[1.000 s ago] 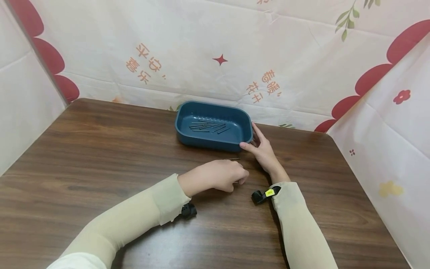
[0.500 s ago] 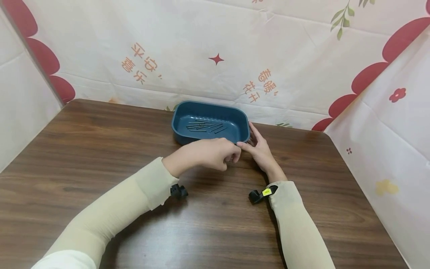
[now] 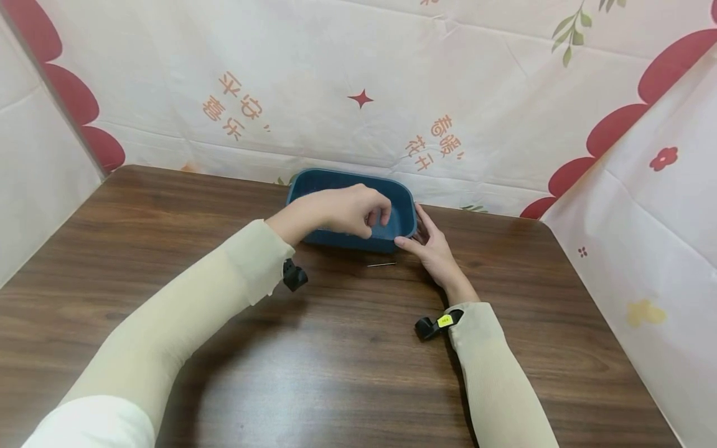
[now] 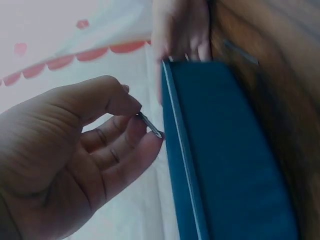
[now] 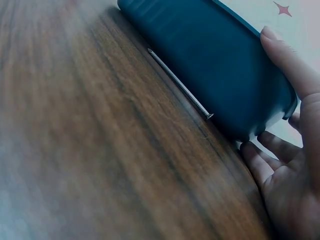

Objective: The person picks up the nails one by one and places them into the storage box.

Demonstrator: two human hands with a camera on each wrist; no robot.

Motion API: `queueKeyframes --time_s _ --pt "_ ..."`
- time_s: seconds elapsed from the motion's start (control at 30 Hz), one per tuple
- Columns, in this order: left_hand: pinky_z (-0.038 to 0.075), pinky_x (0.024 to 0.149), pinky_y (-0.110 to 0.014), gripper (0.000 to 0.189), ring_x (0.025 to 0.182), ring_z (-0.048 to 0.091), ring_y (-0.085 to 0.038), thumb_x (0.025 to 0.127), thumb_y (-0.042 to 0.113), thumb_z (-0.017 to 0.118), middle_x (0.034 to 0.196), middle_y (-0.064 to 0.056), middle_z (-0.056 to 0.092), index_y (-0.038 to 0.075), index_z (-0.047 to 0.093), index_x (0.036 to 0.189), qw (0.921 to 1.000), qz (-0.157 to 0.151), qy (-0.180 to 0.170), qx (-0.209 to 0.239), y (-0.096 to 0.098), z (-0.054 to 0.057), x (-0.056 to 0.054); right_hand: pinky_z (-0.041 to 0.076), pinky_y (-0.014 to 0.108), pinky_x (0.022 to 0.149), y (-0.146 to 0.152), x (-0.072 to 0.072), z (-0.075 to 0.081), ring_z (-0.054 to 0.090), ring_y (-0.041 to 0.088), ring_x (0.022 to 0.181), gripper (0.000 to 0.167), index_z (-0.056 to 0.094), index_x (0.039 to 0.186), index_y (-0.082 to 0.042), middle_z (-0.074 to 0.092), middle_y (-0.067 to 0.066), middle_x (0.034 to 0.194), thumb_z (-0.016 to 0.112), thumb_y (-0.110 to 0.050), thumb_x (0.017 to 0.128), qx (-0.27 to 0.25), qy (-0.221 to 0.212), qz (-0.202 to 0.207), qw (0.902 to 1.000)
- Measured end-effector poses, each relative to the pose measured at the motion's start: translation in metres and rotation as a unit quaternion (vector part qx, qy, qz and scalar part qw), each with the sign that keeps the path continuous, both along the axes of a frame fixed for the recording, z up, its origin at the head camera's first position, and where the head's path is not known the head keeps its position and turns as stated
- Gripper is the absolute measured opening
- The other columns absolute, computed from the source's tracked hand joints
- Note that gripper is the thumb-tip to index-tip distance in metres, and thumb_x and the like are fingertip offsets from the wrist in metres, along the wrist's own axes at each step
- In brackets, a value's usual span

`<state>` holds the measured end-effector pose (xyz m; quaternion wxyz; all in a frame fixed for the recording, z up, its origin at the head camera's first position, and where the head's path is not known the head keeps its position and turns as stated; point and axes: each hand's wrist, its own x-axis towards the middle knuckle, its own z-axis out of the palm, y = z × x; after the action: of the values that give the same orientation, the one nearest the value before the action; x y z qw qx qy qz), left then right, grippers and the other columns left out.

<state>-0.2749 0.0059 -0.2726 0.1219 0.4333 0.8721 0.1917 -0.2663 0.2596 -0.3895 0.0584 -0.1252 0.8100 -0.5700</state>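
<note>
My left hand [image 3: 358,208] is over the blue plastic basin [image 3: 353,240], in the head view covering most of its inside. In the left wrist view its thumb and fingertips pinch a nail [image 4: 151,126] close beside the basin's rim. My right hand [image 3: 434,252] holds the basin's near right corner. Its thumb [image 5: 282,57] lies on the rim, and the other fingers [image 5: 260,162] reach round the lower side. A second nail [image 5: 180,82] lies on the table along the basin's front wall, its head towards my right hand.
The dark wood table [image 3: 336,348] meets a printed white cloth [image 3: 313,81] just behind the basin. More cloth [image 3: 661,261] hangs along the right side. Each sleeve cuff carries a small black wrist camera [image 3: 295,275].
My left hand has moved from the table in front up over the basin with the pinched nail, uncovering the nail on the table. My right hand stays at the basin's corner.
</note>
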Motion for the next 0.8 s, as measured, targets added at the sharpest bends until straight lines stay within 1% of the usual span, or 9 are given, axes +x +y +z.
queueKeyframes --time_s 0.1,0.27,0.33,0.47,0.63,0.73,0.8 --pt "0.044 0.07 -0.029 0.02 0.077 0.052 -0.018 0.091 0.003 0.061 0.091 -0.005 0.061 0.012 0.064 0.109 0.9997 0.024 0.003 0.009 0.0 -0.004 -0.011 0.037 0.048 0.118 0.0 0.0 0.0 0.038 0.027 0.15 0.087 0.009 0.164 -0.029 0.034 0.008 0.164 0.066 -0.02 0.098 0.0 -0.001 -0.001 1.0" --pt "0.045 0.071 -0.03 0.023 0.077 0.054 -0.019 0.092 0.004 0.06 0.094 -0.008 0.063 0.009 0.064 0.114 0.9975 0.068 0.01 0.02 0.006 -0.018 -0.026 0.033 0.051 0.12 0.0 0.001 -0.001 0.035 0.028 0.151 0.087 0.01 0.163 -0.032 0.032 0.01 0.164 0.065 -0.019 0.098 -0.003 -0.001 -0.003 1.0" --pt "0.047 0.073 -0.031 0.024 0.079 0.056 -0.019 0.094 0.005 0.061 0.095 -0.007 0.063 0.008 0.064 0.117 0.9959 0.087 0.009 0.021 0.009 -0.024 -0.032 0.033 0.05 0.121 -0.001 0.001 0.0 0.035 0.028 0.151 0.087 0.01 0.163 -0.031 0.032 0.01 0.164 0.066 -0.019 0.098 -0.003 -0.001 -0.004 1.0" --pt "0.051 0.081 -0.034 0.026 0.087 0.059 -0.02 0.095 0.006 0.063 0.101 -0.008 0.062 0.006 0.065 0.121 0.9924 0.121 0.002 0.018 0.013 -0.033 -0.044 0.033 0.049 0.121 -0.002 0.0 0.0 0.036 0.028 0.151 0.088 0.012 0.164 -0.03 0.033 0.011 0.164 0.067 -0.018 0.097 -0.004 -0.002 -0.007 1.0" --pt "0.052 0.087 -0.038 0.027 0.097 0.061 -0.022 0.095 0.007 0.064 0.109 -0.009 0.064 0.006 0.065 0.123 0.9885 0.15 -0.009 0.015 0.017 -0.041 -0.057 0.034 0.049 0.121 -0.003 0.001 0.001 0.036 0.028 0.151 0.088 0.013 0.163 -0.031 0.033 0.01 0.164 0.068 -0.018 0.096 -0.005 -0.001 -0.009 1.0" --pt "0.052 0.087 -0.038 0.026 0.097 0.061 -0.022 0.095 0.006 0.064 0.108 -0.009 0.064 0.006 0.066 0.121 0.9869 0.16 -0.017 0.015 0.018 -0.046 -0.062 0.033 0.049 0.121 -0.003 0.001 0.001 0.036 0.028 0.151 0.088 0.013 0.163 -0.031 0.032 0.01 0.164 0.068 -0.018 0.096 -0.003 0.002 -0.01 0.9999" --pt "0.052 0.085 -0.037 0.025 0.094 0.059 -0.022 0.095 0.006 0.063 0.106 -0.009 0.064 0.006 0.066 0.12 0.9868 0.16 -0.022 0.009 0.02 -0.05 -0.065 0.033 0.049 0.121 -0.002 0.001 0.001 0.035 0.028 0.152 0.088 0.013 0.163 -0.03 0.031 0.01 0.165 0.068 -0.019 0.096 -0.002 0.002 -0.01 0.9999"
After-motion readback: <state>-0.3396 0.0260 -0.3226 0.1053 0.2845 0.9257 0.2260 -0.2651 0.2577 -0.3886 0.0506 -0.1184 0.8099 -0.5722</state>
